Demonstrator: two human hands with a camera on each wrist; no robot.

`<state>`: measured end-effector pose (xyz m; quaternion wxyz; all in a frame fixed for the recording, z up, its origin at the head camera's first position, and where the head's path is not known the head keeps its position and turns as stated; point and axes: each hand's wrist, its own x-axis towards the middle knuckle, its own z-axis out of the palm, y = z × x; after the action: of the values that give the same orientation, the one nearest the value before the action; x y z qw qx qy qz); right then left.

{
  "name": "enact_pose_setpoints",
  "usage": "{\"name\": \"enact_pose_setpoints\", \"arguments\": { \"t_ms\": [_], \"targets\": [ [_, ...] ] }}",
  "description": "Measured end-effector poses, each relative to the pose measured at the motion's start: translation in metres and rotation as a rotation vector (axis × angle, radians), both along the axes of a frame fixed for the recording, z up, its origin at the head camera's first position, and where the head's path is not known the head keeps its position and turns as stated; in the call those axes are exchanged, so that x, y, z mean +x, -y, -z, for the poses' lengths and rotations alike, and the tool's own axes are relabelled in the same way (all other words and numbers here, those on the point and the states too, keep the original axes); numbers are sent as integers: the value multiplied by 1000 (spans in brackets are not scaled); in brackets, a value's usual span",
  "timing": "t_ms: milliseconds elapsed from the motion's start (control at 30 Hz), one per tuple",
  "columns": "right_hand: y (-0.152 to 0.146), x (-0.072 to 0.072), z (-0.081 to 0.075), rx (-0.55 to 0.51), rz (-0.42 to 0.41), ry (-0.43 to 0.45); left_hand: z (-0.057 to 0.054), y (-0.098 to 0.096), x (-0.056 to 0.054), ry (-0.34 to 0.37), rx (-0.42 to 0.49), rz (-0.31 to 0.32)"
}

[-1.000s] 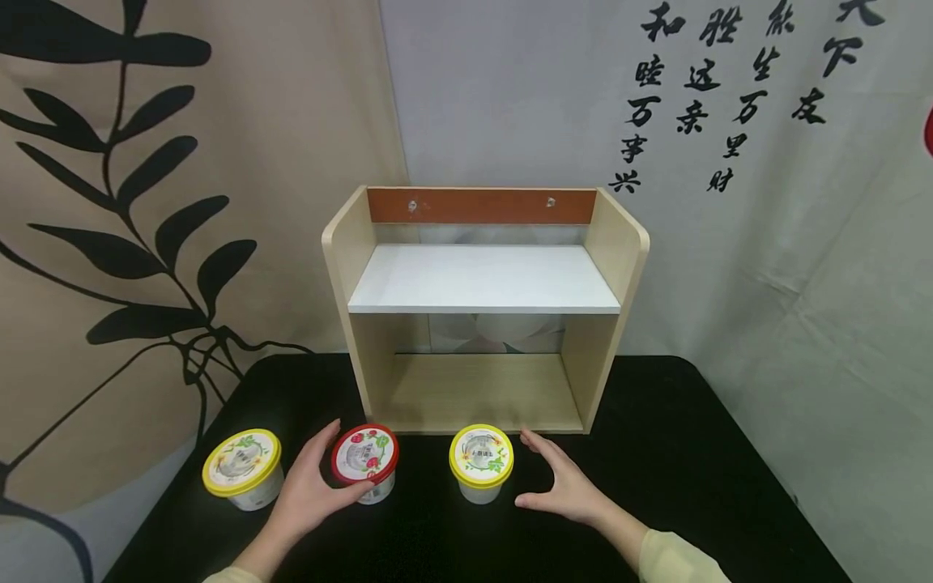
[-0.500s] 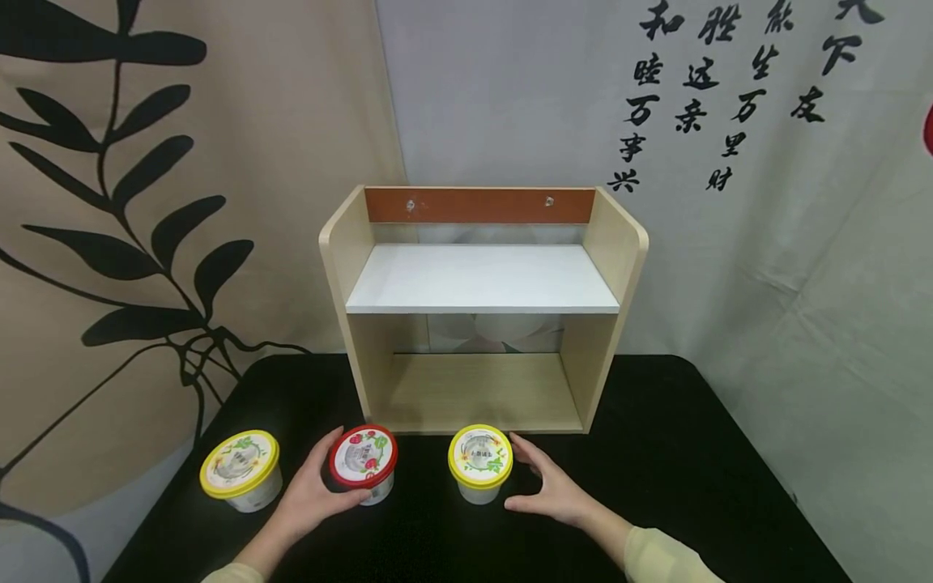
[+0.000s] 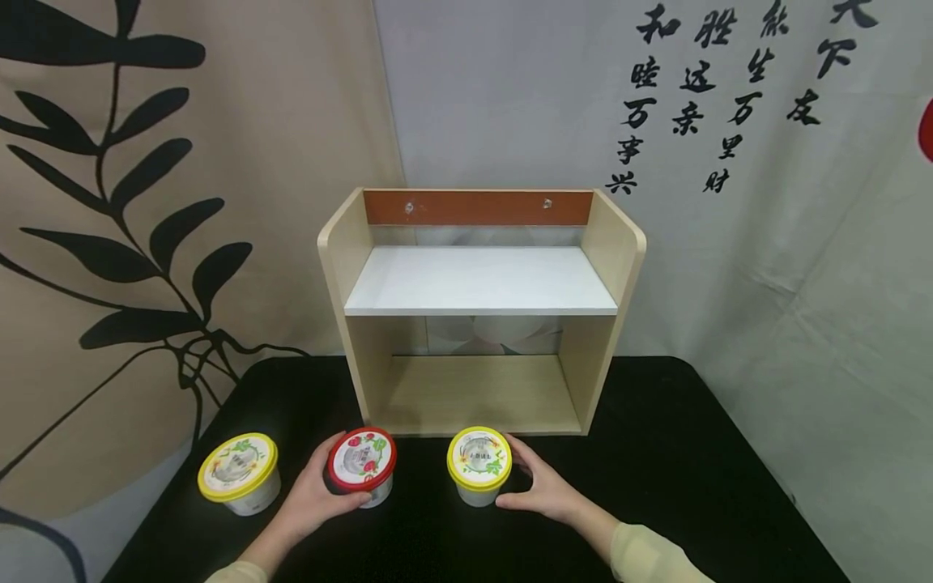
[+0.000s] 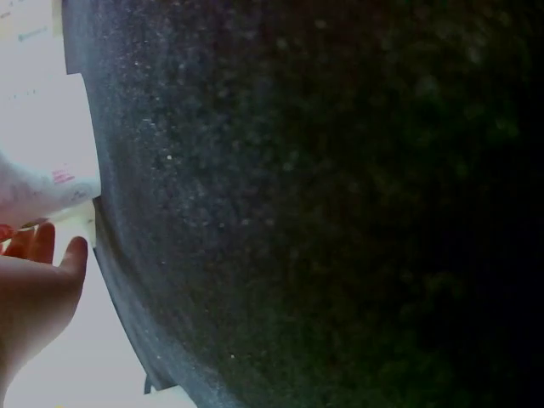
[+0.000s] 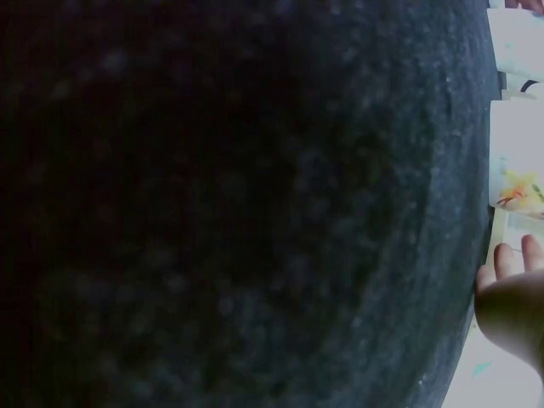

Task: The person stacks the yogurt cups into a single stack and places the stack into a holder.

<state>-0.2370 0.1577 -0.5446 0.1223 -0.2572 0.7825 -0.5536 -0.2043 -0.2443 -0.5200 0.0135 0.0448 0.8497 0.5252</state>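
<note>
A small tub with a red lid [image 3: 362, 459] and a yellow-lidded tub [image 3: 479, 460] stand upright on the black table. My left hand [image 3: 318, 491] curls round the red-lidded tub's left side, thumb across its front and fingers behind. In the left wrist view, my left hand [image 4: 38, 285] shows beside the tub's pale wall [image 4: 47, 153]. My right hand [image 3: 543, 486] is spread at the yellow-lidded tub's right side, fingertips by the lid and thumb tip near the lower wall. The right wrist view shows my right hand [image 5: 514, 297] close to that tub [image 5: 517, 157].
Another yellow-lidded tub [image 3: 239, 467] stands left of my left hand. Behind the tubs is a wooden shelf unit [image 3: 627, 251] with a white middle board [image 3: 481, 279]. The black table [image 3: 678, 453] extends to the right. Printed curtains hang behind.
My right hand has moved left, up to the yellow-lidded tub. The left hand stays round the red-lidded tub, its thumb slightly lower. The tubs have stayed in place.
</note>
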Motion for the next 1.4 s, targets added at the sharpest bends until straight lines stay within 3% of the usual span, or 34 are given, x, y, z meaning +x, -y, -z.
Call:
{"name": "enact_pose_setpoints", "arguments": {
  "t_ms": [667, 1400],
  "targets": [
    [10, -7, 3, -34, -16, 64, 13, 5, -8, -18, 115, 55],
    [15, -7, 2, -66, 11, 91, 13, -1, -8, -41, 108, 73]
  ]
}}
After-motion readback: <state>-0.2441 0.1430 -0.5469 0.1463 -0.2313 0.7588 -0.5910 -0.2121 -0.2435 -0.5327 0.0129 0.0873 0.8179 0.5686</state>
